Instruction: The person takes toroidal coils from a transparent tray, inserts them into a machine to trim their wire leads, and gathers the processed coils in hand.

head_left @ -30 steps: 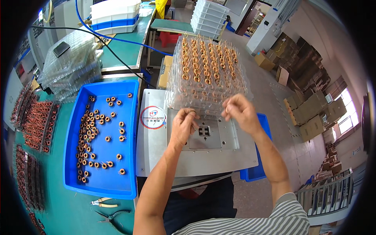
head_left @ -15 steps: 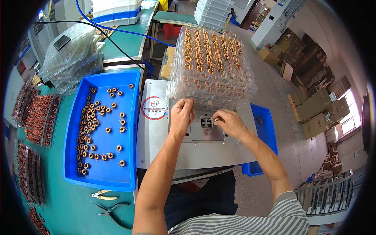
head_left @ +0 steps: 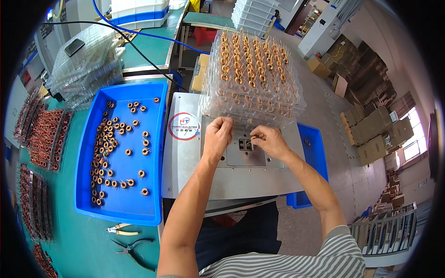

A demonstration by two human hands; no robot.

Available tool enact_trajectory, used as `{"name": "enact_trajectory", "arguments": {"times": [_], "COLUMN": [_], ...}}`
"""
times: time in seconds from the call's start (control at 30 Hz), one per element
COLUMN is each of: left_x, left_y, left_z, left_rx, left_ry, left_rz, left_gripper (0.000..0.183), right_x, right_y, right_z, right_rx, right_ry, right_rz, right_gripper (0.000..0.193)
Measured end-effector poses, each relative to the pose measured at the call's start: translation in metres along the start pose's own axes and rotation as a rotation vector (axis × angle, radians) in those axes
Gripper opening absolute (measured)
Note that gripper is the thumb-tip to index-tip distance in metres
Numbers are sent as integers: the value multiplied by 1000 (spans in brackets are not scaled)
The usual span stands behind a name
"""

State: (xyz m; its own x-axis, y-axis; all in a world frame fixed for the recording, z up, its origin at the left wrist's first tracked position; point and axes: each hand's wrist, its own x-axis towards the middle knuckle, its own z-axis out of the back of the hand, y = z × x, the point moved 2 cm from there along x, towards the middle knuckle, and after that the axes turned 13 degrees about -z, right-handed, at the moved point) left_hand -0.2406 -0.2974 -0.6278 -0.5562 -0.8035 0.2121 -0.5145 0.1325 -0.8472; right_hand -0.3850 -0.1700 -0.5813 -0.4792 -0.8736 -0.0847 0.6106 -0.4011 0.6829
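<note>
My right hand (head_left: 271, 142) pinches a small copper-wound ring coil (head_left: 253, 137), mostly covered by the fingertips. It hovers just over the right side of a square opening with several slots (head_left: 245, 144) in a metal plate (head_left: 246, 160) on the machine top. My left hand (head_left: 219, 137) is closed, thumb against fingers, left of that opening; whatever it holds, if anything, is hidden. Right behind both hands rises a stack of clear plastic trays (head_left: 252, 99), its top tray bearing rows of copper ring coils with wire leads (head_left: 251, 69).
On the left, a blue tray (head_left: 155, 194) holds many loose ring coils. Pliers (head_left: 131, 251) and cutters (head_left: 122, 230) lie on the green bench (head_left: 88, 245), beside racks of red coils (head_left: 46, 139). Another blue tray (head_left: 317, 160) sits right of the machine. Cables (head_left: 134, 44) cross the back.
My right hand has shifted slightly left and up with the coil, close over the slots. My left hand has edged slightly to the right. The view has tilted a little.
</note>
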Motion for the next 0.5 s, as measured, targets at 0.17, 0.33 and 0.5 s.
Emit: {"name": "enact_trajectory", "arguments": {"times": [0.17,0.33,0.5], "left_x": [0,-1,-1], "left_y": [1,3,1], "left_z": [0,0,0], "left_rx": [-2,6,30], "left_ry": [7,13,36], "left_rz": [9,5,9], "left_gripper": [25,24,24], "right_x": [2,2,4], "right_y": [-5,-1,-2], "right_z": [-11,-24,-29], "right_rx": [-59,-233,-248], "right_ry": [-1,-20,-43], "right_rz": [38,118,173], "right_gripper": [16,16,14]}}
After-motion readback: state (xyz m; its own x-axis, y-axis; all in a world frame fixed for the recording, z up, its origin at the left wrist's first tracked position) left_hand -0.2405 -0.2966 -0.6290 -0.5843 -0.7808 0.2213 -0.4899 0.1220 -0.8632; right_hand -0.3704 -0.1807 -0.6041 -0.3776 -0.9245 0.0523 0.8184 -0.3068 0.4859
